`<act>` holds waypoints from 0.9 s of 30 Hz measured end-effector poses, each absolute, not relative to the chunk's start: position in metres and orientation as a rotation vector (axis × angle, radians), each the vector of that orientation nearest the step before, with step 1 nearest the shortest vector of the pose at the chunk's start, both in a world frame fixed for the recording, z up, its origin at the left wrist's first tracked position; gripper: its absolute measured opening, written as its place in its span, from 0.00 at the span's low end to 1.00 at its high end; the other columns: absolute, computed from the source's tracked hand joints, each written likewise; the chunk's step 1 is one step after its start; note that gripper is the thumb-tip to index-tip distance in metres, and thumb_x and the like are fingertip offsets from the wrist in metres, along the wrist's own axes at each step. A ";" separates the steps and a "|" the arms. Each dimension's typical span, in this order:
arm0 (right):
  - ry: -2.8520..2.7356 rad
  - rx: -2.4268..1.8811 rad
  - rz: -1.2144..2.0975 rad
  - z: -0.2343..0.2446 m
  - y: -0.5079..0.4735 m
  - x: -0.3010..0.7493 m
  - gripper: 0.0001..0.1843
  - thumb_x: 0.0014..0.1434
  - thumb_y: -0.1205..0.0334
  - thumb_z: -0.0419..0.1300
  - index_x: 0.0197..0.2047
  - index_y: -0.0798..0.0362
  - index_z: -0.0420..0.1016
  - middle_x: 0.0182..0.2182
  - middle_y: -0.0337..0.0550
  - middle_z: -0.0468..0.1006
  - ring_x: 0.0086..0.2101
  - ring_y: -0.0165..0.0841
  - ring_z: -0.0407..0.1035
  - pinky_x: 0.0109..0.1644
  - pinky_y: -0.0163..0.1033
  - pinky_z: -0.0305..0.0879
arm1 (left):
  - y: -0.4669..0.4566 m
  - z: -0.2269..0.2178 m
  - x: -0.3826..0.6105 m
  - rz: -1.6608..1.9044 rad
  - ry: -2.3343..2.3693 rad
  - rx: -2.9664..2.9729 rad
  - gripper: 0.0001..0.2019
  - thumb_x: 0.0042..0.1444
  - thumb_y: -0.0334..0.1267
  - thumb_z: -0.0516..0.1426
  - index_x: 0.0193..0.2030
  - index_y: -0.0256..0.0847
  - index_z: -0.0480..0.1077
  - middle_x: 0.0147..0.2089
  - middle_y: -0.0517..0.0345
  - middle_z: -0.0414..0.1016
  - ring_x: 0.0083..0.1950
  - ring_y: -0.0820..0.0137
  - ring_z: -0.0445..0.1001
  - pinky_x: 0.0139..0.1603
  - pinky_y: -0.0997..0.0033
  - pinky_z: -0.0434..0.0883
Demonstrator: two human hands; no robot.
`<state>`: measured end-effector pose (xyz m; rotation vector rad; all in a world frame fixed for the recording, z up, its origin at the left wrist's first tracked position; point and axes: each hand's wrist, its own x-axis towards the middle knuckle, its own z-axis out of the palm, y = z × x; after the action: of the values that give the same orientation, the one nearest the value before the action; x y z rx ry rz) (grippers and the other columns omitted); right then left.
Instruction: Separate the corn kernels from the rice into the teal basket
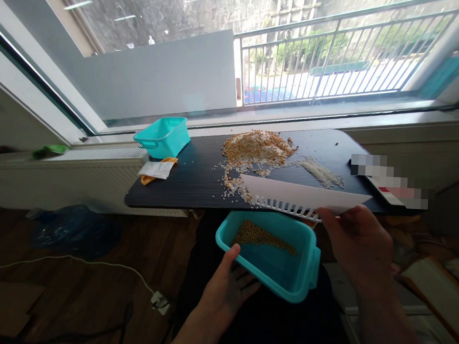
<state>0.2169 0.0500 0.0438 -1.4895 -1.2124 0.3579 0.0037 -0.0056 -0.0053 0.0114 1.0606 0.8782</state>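
My left hand (pixel 229 287) grips the near left wall of a turquoise plastic basin (pixel 285 277), thumb over the rim and fingers beneath. Round tan beans (pixel 262 236) lie along the basin's far side. Between the fingers and thumb of my right hand (pixel 358 245) is a white slotted plastic strip (pixel 301 193), its comb-like edge over the table's front edge, just above the basin. Left of the strip, white rice grains (pixel 234 193) mixed with some beans are scattered. Behind it stands a heap of beans and rice (pixel 257 147). A smaller rice pile (pixel 320 171) lies to the right.
On the dark table (pixel 190 183), a second turquoise basin (pixel 169 138) stands at the back left, near a folded white and orange cloth (pixel 156 170). A tray-like object (pixel 382 187), partly blurred, is at the right end. A power strip (pixel 160 302) lies on the floor.
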 end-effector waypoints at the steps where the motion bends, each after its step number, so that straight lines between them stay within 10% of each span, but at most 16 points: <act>1: -1.196 -1.495 0.353 0.045 0.050 0.217 0.13 0.49 0.49 0.65 0.31 0.49 0.73 0.26 0.38 0.78 0.26 0.34 0.72 0.31 0.40 0.68 | -0.006 -0.005 0.004 0.878 1.064 0.011 0.30 0.57 0.54 0.55 0.61 0.38 0.63 0.56 0.42 0.74 0.52 0.56 0.76 0.55 0.57 0.70; 27: -1.084 -1.622 0.335 0.059 0.059 0.224 0.12 0.48 0.52 0.63 0.33 0.50 0.72 0.30 0.43 0.81 0.23 0.34 0.71 0.27 0.38 0.67 | -0.009 -0.011 0.003 0.867 1.027 0.007 0.31 0.57 0.54 0.56 0.62 0.37 0.62 0.59 0.41 0.71 0.56 0.54 0.74 0.57 0.56 0.69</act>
<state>0.2245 0.0591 0.0591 -1.6218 -1.0838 0.3354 0.0033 -0.0093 -0.0112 0.0066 1.0269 0.8665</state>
